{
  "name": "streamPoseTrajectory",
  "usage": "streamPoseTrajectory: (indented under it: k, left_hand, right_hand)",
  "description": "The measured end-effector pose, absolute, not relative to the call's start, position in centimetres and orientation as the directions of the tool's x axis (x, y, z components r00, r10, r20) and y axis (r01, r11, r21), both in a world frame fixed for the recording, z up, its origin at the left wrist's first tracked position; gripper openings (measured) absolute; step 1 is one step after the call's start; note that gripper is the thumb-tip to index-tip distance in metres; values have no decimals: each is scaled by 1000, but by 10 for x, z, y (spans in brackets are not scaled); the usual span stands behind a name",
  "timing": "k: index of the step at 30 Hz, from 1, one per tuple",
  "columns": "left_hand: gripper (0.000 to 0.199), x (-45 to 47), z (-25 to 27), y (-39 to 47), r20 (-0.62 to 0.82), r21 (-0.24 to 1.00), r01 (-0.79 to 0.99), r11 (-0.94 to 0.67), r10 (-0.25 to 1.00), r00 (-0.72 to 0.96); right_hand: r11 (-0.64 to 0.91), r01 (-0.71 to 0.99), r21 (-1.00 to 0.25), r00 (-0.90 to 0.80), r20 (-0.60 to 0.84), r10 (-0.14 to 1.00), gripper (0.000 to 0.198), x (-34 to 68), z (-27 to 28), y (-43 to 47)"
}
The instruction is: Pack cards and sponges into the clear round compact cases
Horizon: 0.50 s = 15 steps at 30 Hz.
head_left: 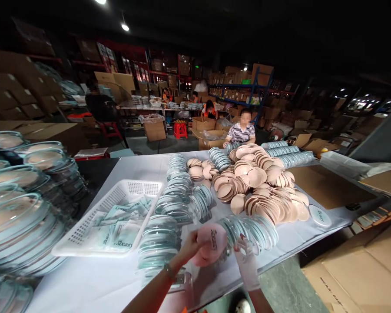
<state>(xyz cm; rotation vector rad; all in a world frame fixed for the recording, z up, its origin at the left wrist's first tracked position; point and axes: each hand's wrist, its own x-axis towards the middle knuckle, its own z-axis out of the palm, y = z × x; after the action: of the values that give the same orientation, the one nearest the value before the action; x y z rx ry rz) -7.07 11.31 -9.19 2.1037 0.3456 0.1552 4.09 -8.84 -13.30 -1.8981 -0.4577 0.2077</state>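
Note:
My left hand (189,247) grips a round pink puff (210,242) with dark lettering, held just above the near edge of the white table (94,282). My right hand (246,252), in a white glove, touches the row of clear round lids (259,230) beside the puff. A stack of clear round cases (158,243) rises just left of my left hand. A large heap of beige puffs (263,187) covers the table's middle.
A white plastic basket (84,234) with "Beauty" sachets sits at left. Tall stacks of filled clear cases (16,217) fill the far left. Cardboard boxes (358,269) stand at right. A person in a striped shirt (241,132) sits across the table; others work farther back.

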Motion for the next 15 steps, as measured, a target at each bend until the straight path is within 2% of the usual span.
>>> streamPoseTrajectory:
  k: [2,3,5,7,8,10,12,13,15]
  left_hand:
    - [59,-78,-97,97,-6,911,159,-381,373,928]
    - [64,-80,-100,87,-11,951,131,-280,395,919]
    - [69,-84,-104,65,-60,998,56,22,438,897]
    - [69,-89,-105,45,-129,950,-20,312,450,884]
    - [68,-93,-104,38,-154,917,-36,396,437,886]
    - [68,-102,-101,29,-182,897,-3,443,375,909]
    - [68,-114,-98,33,-216,899,57,433,328,920]
    - [71,-120,-97,41,-233,909,70,411,361,903]
    - [82,-131,-95,67,-214,944,31,327,541,814]
  right_hand:
    - [-195,129,-972,905,35,424,105,20,-128,-86]
    - [-177,99,-979,908,16,418,109,9,-124,-85]
    - [-209,103,-973,920,13,393,101,-6,-118,-86]
    - [-262,177,-949,933,77,351,85,-13,-116,-91]
    - [-269,208,-940,936,111,335,75,-13,-116,-97]
    - [-258,221,-941,944,139,300,55,-4,-116,-112]
    - [-215,184,-959,972,145,185,55,14,-116,-134]
    - [-192,164,-968,984,148,97,60,25,-114,-146]
    - [-189,147,-971,983,164,-78,65,46,-107,-168]
